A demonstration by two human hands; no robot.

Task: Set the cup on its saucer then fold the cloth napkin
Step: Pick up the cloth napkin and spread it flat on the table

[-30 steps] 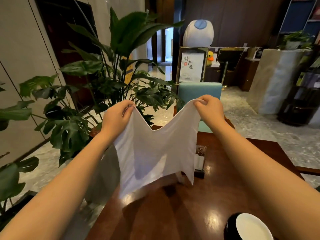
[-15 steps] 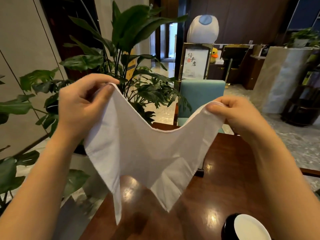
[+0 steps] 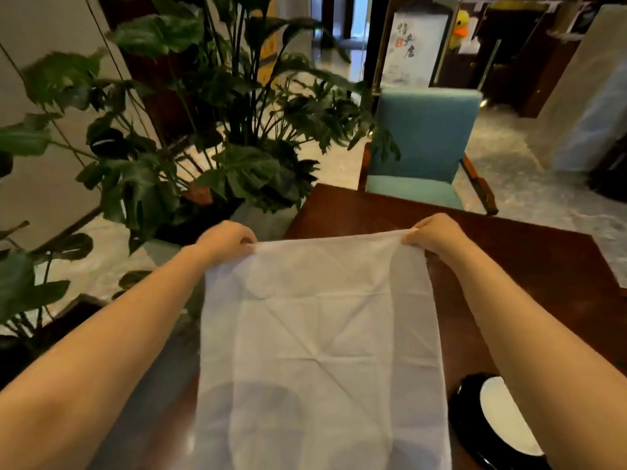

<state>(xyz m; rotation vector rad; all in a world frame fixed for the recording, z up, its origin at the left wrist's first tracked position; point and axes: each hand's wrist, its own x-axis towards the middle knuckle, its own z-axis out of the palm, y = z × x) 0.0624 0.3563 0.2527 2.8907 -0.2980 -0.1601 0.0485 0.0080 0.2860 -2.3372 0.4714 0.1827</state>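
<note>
1. Head view: white creased cloth napkin (image 3: 322,351) spread over dark wooden table (image 3: 509,252).
2. Left hand (image 3: 227,240) pinches its 11 o'clock corner; right hand (image 3: 434,234) pinches its 1 o'clock corner.
3. Black white-centred crockery (image 3: 488,422): 4 o'clock of napkin.

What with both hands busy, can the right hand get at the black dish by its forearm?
Probably, once it lets go: the right hand pinches the napkin, and the black dish lies uncovered beside it.

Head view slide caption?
Left hand and right hand pinch the white napkin by its far corners over the wooden table.
</note>
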